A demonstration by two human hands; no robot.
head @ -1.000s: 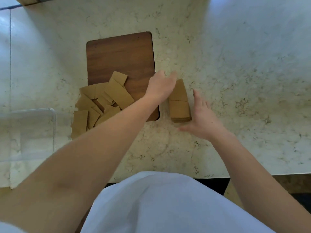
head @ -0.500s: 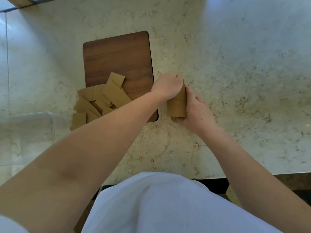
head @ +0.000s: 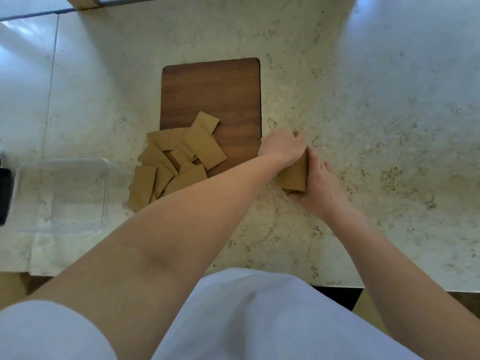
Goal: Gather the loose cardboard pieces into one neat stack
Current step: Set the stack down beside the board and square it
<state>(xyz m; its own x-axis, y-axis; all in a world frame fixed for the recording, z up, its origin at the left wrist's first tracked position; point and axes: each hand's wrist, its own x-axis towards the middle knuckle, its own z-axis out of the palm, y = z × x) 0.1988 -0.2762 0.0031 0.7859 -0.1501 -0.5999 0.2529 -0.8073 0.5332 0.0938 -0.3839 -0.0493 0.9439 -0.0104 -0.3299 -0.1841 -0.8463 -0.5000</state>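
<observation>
The left hand (head: 281, 146) and the right hand (head: 320, 185) are both closed around a small stack of brown rectangular cardboard pieces (head: 293, 176), the left grip over its far end and the right grip along its right side and near end. This stack sits on the pale marble-pattern bench (head: 363, 126), just beside the right edge of a dark brown wooden board with rounded corners (head: 210, 92). The far part of the stack is hidden under the left hand, so its number of pieces I cannot tell. To the left, a loose heap of the same brown cardboard pieces (head: 176, 159) lies overlapping, partly on the near left corner of the board and partly on the bench. Further left stands a clear plastic rectangular container (head: 104, 193); nothing is seen inside it. A dark object (head: 4, 196) at the left border is cut off.
</observation>
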